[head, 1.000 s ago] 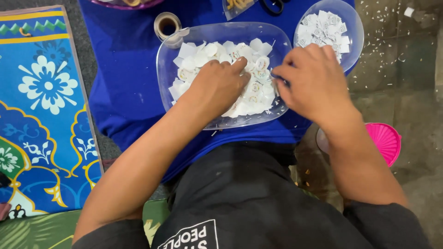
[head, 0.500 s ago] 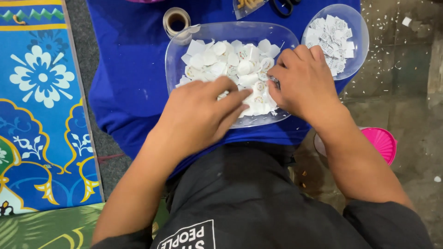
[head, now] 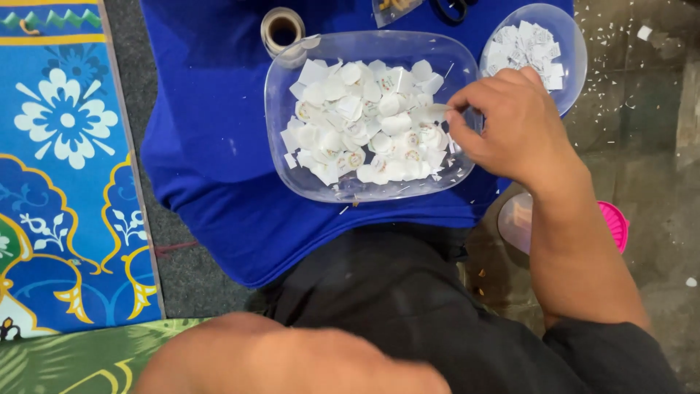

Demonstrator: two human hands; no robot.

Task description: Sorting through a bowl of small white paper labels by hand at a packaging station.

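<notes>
Half a second ago both hands lay in the clear plastic tray (head: pixel 292 87); now the left hand has drawn back out of it, and only a blurred stretch of the left arm (head: pixel 292 361) shows at the bottom edge, the hand itself out of view. Right hand (head: pixel 510 120) stays at the tray's right rim, thumb and forefinger pinched together on one of the white paper cut-outs (head: pixel 364 120), which fill the tray in a loose heap. Behind the hand sits a smaller clear dish (head: pixel 572 44) with more white pieces. A tape roll (head: pixel 282 29) stands at the tray's far left corner. All rest on a blue cloth (head: pixel 211 109); a pink lid (head: pixel 616 222) lies by the right forearm, a patterned mat (head: pixel 65 168) to the left.
</notes>
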